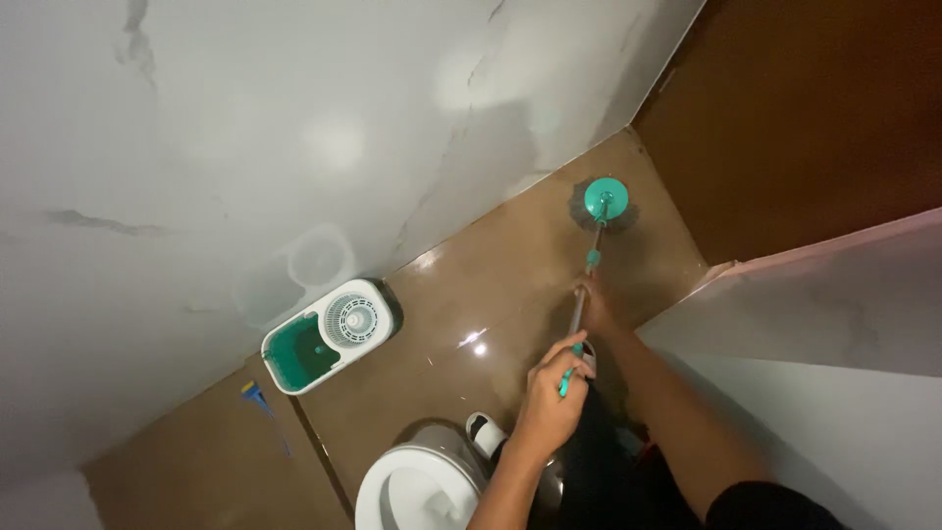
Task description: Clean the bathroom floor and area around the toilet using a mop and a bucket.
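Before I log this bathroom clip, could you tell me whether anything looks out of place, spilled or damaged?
Nothing stands out. Both hands, left hand and right hand, grip the mop handle, its head flat on the brown floor. The mop bucket stands upright by the wall.

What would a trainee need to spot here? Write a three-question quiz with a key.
1. True or false: both hands grip the mop handle.
2. Where does the mop head rest? A) in the bucket B) on the brown floor near the wall corner C) on the toilet
3. Name the white and green thing by the wall.

Key:
1. True: the left hand is nearer the body, the right hand further down.
2. B
3. The mop bucket with a spinner basket.
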